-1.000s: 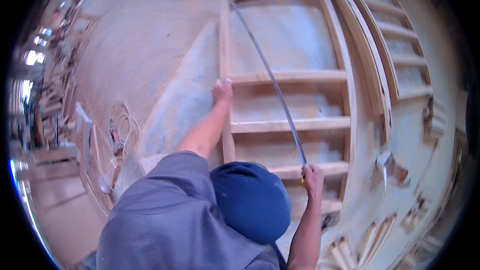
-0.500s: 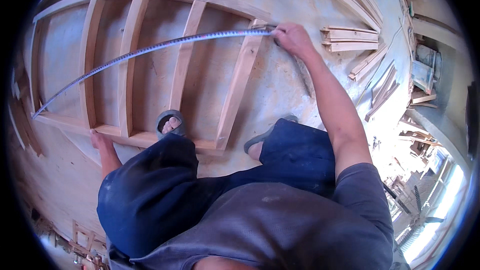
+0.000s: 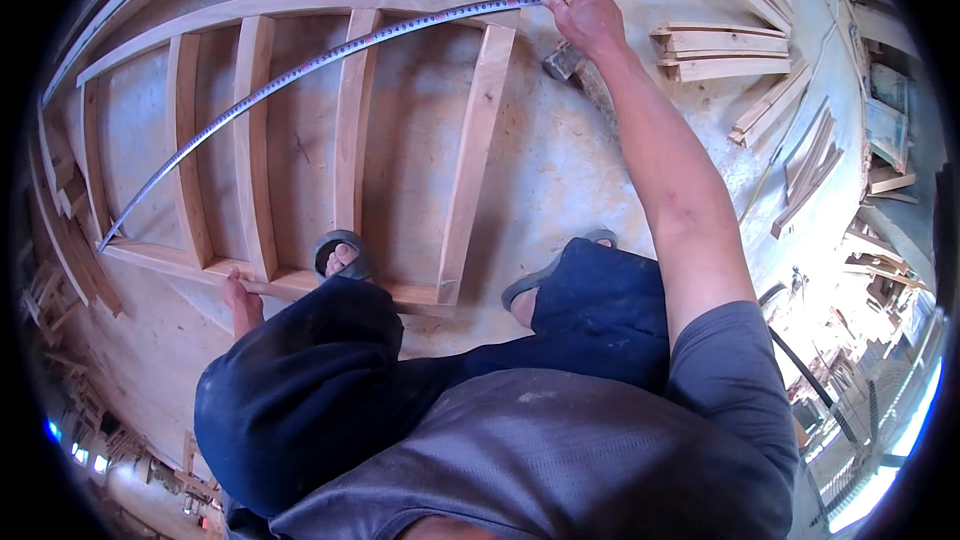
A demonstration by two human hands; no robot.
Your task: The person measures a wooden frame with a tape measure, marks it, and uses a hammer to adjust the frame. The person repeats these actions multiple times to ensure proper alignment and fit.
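A wooden frame [image 3: 300,3] lies flat on the floor [image 3: 570,180], its rungs [image 3: 257,145] running from the near rail [image 3: 165,256] to the far one. A tape [image 3: 300,70] is drawn across it on the diagonal, one end at the frame's near left corner, the other passing over the far right corner. Between these points it runs above the three inner rungs, printed face visible, and shows a bend; how much of that is due to the lens cannot be told.

The right hand [image 3: 585,12] is clamped on the tape just beyond the far right corner, thumb and fingers pinched together. The left hand [image 3: 242,298] is at the outer edge of the near rail, beside the second and third rungs from the left — thumb and fingers touch the wood, but whether they grip it or only rest there cannot be told.

The left sandal [image 3: 345,256] overlaps the near rail beside the fourth rung; whether it bears on the wood is unclear. The right sandal [image 3: 535,280] is on the floor, apart from the frame's near right corner.

A tool [image 3: 563,62] with a blocky head lies just beside the frame's far right corner, partly hidden by the right forearm. Strips [image 3: 725,68] lie in groups toward the floor's right edge — boards [image 3: 75,240] lie beyond the frame's left end.
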